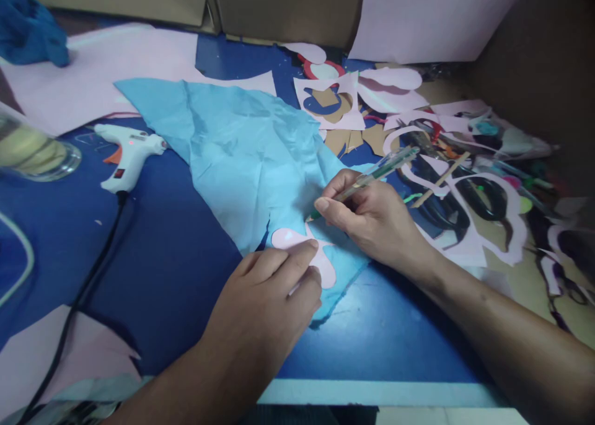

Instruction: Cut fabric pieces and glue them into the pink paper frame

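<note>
A light blue sheet of fabric (pixel 237 146), creased and with ragged edges, lies over the blue tabletop. On its near end rests a small pale pink cut-out (pixel 326 270) with rounded lobes. My left hand (pixel 274 289) lies over the cut-out, its fingers stretched out and pressing it onto the fabric; they cover part of its shape. My right hand (pixel 365 211) grips a clear-barrelled pen (pixel 393 168), whose green tip end points down at the fabric beside the cut-out's upper edge. The exact tip is partly hidden by the fingers.
A white glue gun (pixel 131 155) with a black cord lies left of the fabric. Beyond it stands a glass jar (pixel 39 152). Pink paper offcuts (pixel 515 220), scissors and scraps clutter the right side. A large pink sheet (pixel 153 50) lies at the back.
</note>
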Tool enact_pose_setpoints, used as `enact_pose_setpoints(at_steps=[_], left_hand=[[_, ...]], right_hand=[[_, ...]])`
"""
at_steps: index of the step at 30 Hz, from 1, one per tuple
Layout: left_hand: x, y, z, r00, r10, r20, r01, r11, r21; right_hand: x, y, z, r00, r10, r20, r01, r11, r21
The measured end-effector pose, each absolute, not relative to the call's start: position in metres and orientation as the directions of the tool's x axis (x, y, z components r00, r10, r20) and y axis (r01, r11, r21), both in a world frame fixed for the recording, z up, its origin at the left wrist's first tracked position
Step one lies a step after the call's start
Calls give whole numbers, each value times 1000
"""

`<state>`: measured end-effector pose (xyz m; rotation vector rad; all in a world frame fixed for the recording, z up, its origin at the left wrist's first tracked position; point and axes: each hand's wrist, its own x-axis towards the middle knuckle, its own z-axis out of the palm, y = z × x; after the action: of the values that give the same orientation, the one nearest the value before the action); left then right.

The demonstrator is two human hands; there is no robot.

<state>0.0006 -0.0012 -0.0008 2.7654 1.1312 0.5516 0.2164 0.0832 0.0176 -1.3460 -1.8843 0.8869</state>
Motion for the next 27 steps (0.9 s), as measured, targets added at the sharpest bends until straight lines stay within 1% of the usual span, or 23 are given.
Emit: enact_pose_setpoints(at_steps=[3,7,15,27], left_hand=[[1,-1,-2,653,697,296,659,-716,231],[2,-1,-4,654,698,291,657,-715,238],[1,-1,-1,655,698,289,665,-714,220],[2,-3,-3,652,699,294,674,-712,196]], right_hand=[[217,83,19,-230,964,132,524,237,-818],[217,82,23,-254,957,140,494,253,-832],[214,71,20,-282,955,96,361,198,-911],[213,69,18,-308,946,105,384,225,-896]])
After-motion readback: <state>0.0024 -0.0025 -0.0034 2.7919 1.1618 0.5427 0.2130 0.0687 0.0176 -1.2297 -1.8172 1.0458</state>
